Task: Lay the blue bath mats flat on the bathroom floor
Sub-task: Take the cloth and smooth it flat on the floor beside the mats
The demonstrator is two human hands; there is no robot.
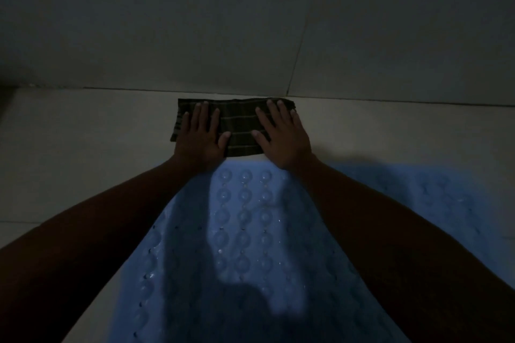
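Note:
A blue bath mat point(242, 231) with round suction cups and small holes lies flat on the pale tiled floor point(83, 147), running from the bottom edge up between my forearms. A second blue bath mat point(434, 192) lies flat to its right, dim in shadow. Beyond the near mat's far end sits a dark striped folded cloth point(239, 122). My left hand point(200, 133) presses flat on the cloth's left part with fingers straight. My right hand point(281, 133) presses flat on its right part, fingers spread. Neither hand touches a mat.
A grey tiled wall point(250, 22) rises just behind the cloth, meeting the floor along a dark joint. Bare floor tiles stretch to the left of the mat. The room is dim, and my shadow falls over the near mat.

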